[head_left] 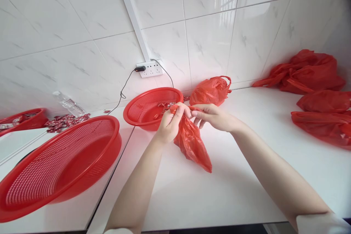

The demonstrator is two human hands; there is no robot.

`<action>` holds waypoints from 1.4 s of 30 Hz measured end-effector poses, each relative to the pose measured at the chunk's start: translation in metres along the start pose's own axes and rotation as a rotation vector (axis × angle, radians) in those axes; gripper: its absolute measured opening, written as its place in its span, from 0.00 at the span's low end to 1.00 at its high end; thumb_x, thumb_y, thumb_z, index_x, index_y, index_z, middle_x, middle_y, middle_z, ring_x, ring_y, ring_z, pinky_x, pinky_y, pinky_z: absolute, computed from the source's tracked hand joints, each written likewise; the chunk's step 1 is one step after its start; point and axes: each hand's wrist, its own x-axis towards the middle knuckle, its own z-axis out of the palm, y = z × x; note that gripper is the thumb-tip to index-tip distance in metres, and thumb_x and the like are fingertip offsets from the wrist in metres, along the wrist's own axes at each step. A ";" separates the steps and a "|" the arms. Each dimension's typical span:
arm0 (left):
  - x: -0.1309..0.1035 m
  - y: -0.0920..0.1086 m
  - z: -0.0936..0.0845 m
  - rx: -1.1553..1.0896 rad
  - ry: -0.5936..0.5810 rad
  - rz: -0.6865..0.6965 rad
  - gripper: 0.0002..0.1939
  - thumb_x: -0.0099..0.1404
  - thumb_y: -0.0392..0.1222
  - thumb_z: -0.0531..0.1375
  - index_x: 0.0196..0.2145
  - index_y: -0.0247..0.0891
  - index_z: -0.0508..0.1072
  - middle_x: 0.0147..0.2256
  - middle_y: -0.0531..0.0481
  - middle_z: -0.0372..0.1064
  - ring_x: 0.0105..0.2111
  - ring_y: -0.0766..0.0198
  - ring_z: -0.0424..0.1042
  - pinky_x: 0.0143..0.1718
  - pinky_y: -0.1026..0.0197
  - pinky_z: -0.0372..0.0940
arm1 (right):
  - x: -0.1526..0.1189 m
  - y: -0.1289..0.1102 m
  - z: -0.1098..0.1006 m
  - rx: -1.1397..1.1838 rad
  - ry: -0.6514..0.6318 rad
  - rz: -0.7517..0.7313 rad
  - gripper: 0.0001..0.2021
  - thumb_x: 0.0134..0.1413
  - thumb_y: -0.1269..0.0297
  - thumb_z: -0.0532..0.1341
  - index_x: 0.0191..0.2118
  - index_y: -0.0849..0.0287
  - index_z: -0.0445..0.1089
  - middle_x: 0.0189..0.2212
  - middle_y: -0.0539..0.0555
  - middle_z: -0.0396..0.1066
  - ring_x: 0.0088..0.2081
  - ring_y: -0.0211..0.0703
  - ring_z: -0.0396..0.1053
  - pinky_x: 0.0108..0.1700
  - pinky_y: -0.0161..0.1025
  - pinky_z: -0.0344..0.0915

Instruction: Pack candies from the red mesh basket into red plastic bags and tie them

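Note:
A thin red plastic bag (193,144) hangs from my two hands over the white table, its lower corner pointing down and to the right. My left hand (170,122) is closed round the gathered top of the bag. Pinched at the bag's handle end, my right hand (212,117) sits just to the right of it, fingers bent. Whatever is inside the bag cannot be made out. Right behind my left hand stands a red mesh basket (137,108) holding some small shiny wrapped pieces (164,108).
A large red mesh basket (82,161) stands at the left, near a pile of small red-and-white packets (64,122) and a clear plastic bottle (70,104). Filled red bags (211,91) lie by the wall and at right (309,71). A power strip (150,69) is on the wall.

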 end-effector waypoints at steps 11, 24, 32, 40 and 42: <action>-0.001 0.017 -0.047 0.889 0.000 -0.148 0.22 0.71 0.50 0.46 0.41 0.42 0.78 0.38 0.48 0.75 0.41 0.56 0.71 0.43 0.57 0.61 | -0.019 -0.006 -0.046 -0.309 0.214 0.209 0.18 0.61 0.52 0.56 0.28 0.59 0.71 0.22 0.55 0.74 0.25 0.44 0.73 0.30 0.40 0.68; -0.004 0.016 -0.081 0.639 -0.318 -0.775 0.23 0.65 0.56 0.50 0.31 0.40 0.79 0.37 0.49 0.78 0.41 0.57 0.75 0.44 0.61 0.65 | -0.042 -0.016 -0.086 -0.662 0.338 0.584 0.12 0.53 0.69 0.52 0.27 0.60 0.72 0.27 0.53 0.76 0.29 0.41 0.75 0.31 0.35 0.68; -0.004 0.016 -0.067 0.786 -0.334 -0.705 0.19 0.60 0.57 0.53 0.28 0.41 0.76 0.30 0.48 0.75 0.31 0.55 0.73 0.29 0.60 0.62 | -0.024 0.007 -0.043 -1.055 0.281 0.191 0.22 0.52 0.62 0.61 0.55 0.54 0.67 0.59 0.58 0.62 0.58 0.57 0.60 0.55 0.52 0.62; -0.002 0.027 -0.067 0.769 -0.335 -0.623 0.20 0.60 0.58 0.52 0.39 0.44 0.76 0.32 0.50 0.75 0.35 0.56 0.73 0.31 0.62 0.63 | 0.020 0.046 0.001 -1.052 0.058 0.300 0.22 0.53 0.71 0.58 0.55 0.59 0.64 0.46 0.60 0.71 0.49 0.52 0.67 0.55 0.53 0.57; -0.002 0.025 -0.070 0.789 -0.323 -0.648 0.20 0.61 0.58 0.52 0.40 0.45 0.76 0.33 0.50 0.75 0.36 0.55 0.73 0.32 0.61 0.64 | 0.011 0.040 -0.024 -1.040 0.048 0.417 0.13 0.50 0.74 0.57 0.42 0.59 0.70 0.36 0.56 0.72 0.36 0.46 0.69 0.41 0.42 0.64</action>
